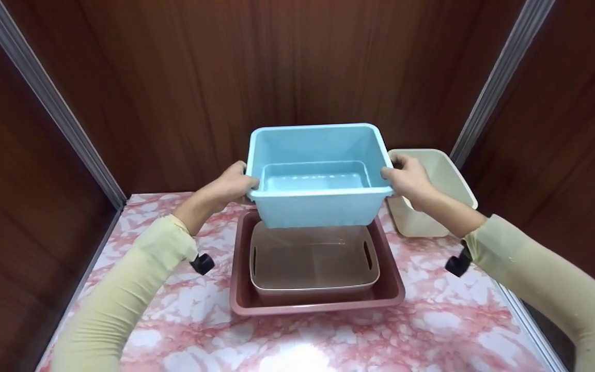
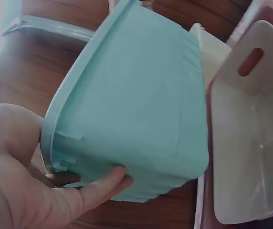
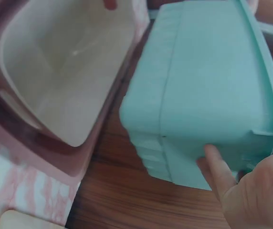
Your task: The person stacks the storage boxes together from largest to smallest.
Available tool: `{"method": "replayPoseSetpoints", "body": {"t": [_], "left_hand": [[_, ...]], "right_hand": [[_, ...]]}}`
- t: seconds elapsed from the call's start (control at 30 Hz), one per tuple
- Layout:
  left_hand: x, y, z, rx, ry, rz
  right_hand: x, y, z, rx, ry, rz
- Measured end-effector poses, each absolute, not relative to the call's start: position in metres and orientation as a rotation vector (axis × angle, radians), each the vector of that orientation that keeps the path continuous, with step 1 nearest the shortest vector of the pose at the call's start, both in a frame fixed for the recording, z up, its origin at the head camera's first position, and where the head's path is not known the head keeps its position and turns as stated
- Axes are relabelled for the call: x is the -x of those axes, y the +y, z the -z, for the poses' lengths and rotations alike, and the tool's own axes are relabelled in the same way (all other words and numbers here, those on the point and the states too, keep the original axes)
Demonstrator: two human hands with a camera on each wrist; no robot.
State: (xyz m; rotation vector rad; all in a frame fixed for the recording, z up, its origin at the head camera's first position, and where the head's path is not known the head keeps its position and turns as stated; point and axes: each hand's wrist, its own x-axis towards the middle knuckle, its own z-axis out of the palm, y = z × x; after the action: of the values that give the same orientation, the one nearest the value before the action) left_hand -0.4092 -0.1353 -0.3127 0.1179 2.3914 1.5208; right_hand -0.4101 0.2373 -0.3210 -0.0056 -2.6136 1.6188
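Below, pink-marbled tabletop [image 1: 189,320] between brown panels [image 1: 173,103].

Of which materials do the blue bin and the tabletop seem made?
Blue bin: probably plastic, soft-sheened; rounded corners and smooth walls suggest it. Tabletop: glossy, with bright glare; the pink-white veining may be stone or printed sheet.

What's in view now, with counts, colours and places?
table: one, pink-and-white, underneath
tub: one, reddish-brown, centre of table
slotted bin: one, taupe, inside tub
blue bin: one, light blue, raised off table
cream bin: one, cream, back right of table
panels: three, brown, left, back, right
strips: several, grey, panel corners
devices: two, black, near wrists
sleeves: two, pale yellow, on arms
left hand: one, bare, gripping blue bin's left end
right hand: one, bare, gripping blue bin's right end
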Motion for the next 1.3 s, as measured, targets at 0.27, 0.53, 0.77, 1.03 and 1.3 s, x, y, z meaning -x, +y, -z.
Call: {"method": "replayPoseSetpoints", "body": {"t": [0.27, 0.53, 0.77, 1.03, 1.3], "left_hand": [[0.392, -0.138, 0.303, -0.113, 2.366, -1.481], [0.373, -0.133, 0.313, -0.181, 2.429, -1.479], [0.36, -0.133, 0.323, -0.186, 2.464, -1.484], [0.349, -0.132, 0.332, -0.246, 2.464, -1.499], [0.346, -0.126, 0.341, -0.281, 2.463, -1.506]], "right_hand": [[0.387, 0.238, 0.321, -0.042, -2.62, -1.588], [0.365, 0.237, 0.328, -0.043, -2.649, -1.545], [0.351, 0.237, 0.331, -0.12, -2.639, -1.607], [0.344, 0.24, 0.338, -0.187, -2.657, -1.614], [0.335, 0.244, 0.343, -0.189, -2.668, -1.674]]}}
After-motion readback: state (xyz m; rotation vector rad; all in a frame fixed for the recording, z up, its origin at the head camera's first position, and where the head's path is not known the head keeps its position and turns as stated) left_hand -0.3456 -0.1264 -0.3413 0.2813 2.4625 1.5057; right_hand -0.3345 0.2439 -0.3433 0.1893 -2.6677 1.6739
